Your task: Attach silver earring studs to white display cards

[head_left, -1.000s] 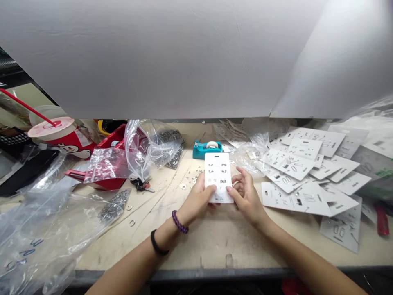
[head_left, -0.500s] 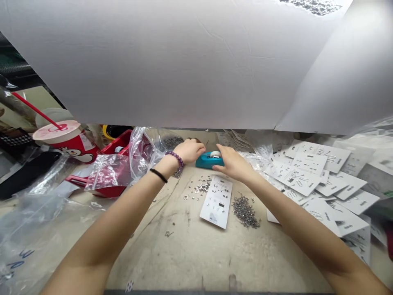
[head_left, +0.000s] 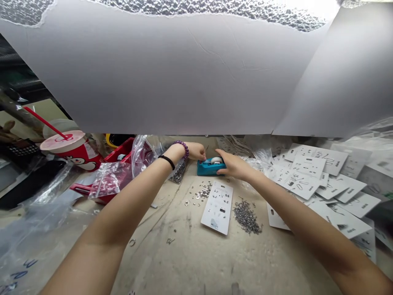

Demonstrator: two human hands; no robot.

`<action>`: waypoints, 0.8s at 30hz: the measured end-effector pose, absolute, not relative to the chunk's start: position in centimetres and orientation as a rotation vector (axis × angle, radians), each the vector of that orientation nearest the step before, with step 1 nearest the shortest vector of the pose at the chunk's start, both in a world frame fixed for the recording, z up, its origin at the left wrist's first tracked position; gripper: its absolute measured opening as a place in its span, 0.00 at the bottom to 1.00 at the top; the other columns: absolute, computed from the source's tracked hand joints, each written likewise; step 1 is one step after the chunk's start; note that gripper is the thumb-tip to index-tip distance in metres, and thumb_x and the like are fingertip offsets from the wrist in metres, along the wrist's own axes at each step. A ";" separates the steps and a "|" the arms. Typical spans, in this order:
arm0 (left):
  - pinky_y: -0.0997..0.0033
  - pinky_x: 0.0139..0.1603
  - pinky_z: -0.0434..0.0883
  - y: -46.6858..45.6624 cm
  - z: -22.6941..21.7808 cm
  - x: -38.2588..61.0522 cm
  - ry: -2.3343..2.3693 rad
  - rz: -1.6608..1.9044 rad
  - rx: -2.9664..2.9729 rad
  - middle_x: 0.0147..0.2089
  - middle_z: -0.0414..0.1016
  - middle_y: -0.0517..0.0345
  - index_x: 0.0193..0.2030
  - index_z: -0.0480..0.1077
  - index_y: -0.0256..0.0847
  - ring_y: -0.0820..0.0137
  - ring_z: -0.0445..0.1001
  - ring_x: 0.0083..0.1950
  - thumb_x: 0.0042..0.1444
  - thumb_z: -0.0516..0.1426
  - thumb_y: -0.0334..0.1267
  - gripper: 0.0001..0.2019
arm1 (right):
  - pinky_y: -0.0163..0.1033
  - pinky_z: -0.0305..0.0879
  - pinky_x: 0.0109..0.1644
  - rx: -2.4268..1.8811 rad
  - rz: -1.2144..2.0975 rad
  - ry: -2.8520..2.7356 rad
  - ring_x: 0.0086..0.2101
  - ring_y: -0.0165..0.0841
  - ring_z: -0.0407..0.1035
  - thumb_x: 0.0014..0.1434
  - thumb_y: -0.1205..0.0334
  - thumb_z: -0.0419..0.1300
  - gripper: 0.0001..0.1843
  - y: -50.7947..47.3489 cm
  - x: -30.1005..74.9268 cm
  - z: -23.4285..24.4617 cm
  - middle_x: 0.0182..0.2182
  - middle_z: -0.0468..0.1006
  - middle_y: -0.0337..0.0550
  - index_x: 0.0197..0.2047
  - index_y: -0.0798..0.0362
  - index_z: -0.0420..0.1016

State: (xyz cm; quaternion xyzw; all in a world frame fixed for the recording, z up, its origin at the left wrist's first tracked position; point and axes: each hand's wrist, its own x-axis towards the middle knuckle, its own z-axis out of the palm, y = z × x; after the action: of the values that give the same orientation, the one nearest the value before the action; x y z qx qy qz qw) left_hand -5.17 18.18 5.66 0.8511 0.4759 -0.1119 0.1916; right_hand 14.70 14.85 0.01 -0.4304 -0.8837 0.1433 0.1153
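A blue tape dispenser (head_left: 205,169) with a white-cored roll (head_left: 216,160) stands at the back middle of the table. My right hand (head_left: 232,164) grips its right end, thumb in front and fingers behind. At the dispenser's left end my left hand (head_left: 197,151) is closed, fingertips pinched together; whatever they pinch is too small to make out. A white card (head_left: 217,208) with several small studs in it lies in front of the dispenser. Left of the card are loose small metal pieces (head_left: 204,191); right of it is a heap of metal studs (head_left: 246,217).
Many white jewelry cards (head_left: 303,180) lie piled at the right. Clear plastic bags (head_left: 46,241), a red tray (head_left: 106,199) and a red cup with a straw (head_left: 78,153) occupy the left. A large white panel (head_left: 184,78) hangs low over the back.
My left hand has turned and lowered its fingertips to the dispenser's left end, its wrist now higher. My right hand keeps its grip on the dispenser. The view has tilted slightly upward.
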 end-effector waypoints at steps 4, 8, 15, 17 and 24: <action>0.76 0.32 0.62 17.6 5.9 -4.9 1.295 -0.362 2.399 0.34 0.76 0.51 0.33 0.74 0.35 0.70 0.68 0.32 0.50 0.51 0.43 0.15 | 0.47 0.64 0.47 -1.261 0.405 -2.581 0.51 0.47 0.61 0.48 0.56 0.62 0.43 14.7 14.7 -0.1 0.57 0.60 0.51 0.63 0.51 0.47; 0.76 0.35 0.62 16.9 6.8 -5.2 1.377 -0.354 2.401 0.39 0.75 0.49 0.36 0.74 0.34 0.69 0.69 0.35 0.52 0.49 0.40 0.15 | 0.47 0.63 0.49 -1.294 0.410 -2.584 0.52 0.47 0.60 0.48 0.56 0.62 0.43 14.5 14.6 0.1 0.58 0.58 0.50 0.63 0.52 0.47; 0.74 0.34 0.63 17.0 6.1 -7.0 1.493 -0.366 2.327 0.35 0.76 0.48 0.37 0.74 0.34 0.67 0.69 0.33 0.50 0.51 0.48 0.19 | 0.48 0.63 0.49 -1.323 0.422 -2.589 0.52 0.48 0.59 0.48 0.58 0.62 0.43 14.2 14.3 0.6 0.58 0.58 0.52 0.63 0.53 0.47; 0.74 0.34 0.63 17.2 5.6 -7.2 1.509 -0.363 2.310 0.35 0.76 0.48 0.38 0.74 0.35 0.66 0.69 0.34 0.49 0.52 0.48 0.20 | 0.48 0.63 0.48 -1.323 0.419 -2.589 0.52 0.48 0.60 0.48 0.58 0.62 0.43 14.2 14.3 0.5 0.58 0.58 0.52 0.63 0.52 0.47; 0.73 0.36 0.63 17.0 5.4 -7.6 1.523 -0.361 2.292 0.37 0.76 0.48 0.38 0.74 0.34 0.67 0.69 0.35 0.51 0.49 0.42 0.16 | 0.48 0.64 0.47 -1.330 0.426 -2.586 0.51 0.49 0.61 0.48 0.58 0.62 0.43 14.3 14.4 0.3 0.58 0.59 0.52 0.63 0.52 0.46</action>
State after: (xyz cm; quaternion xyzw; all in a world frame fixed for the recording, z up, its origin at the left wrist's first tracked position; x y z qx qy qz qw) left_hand -7.62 16.98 5.43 0.8120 0.5396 -0.1278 0.1819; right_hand 14.37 14.30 0.28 -0.4501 -0.8754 0.1443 0.1011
